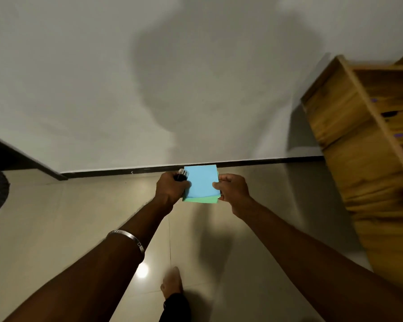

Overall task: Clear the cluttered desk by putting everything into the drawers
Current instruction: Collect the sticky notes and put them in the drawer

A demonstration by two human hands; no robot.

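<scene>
Pinching a flat, roughly square paper pad (201,182), left hand (170,188) and right hand (233,190) grip opposite edges.

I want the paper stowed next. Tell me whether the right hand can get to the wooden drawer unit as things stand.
Probably yes, but not freely. The wooden drawer unit stands to the right with open floor between, but the right hand is gripping the paper stack together with the left hand, which also holds a small dark thing.
</scene>
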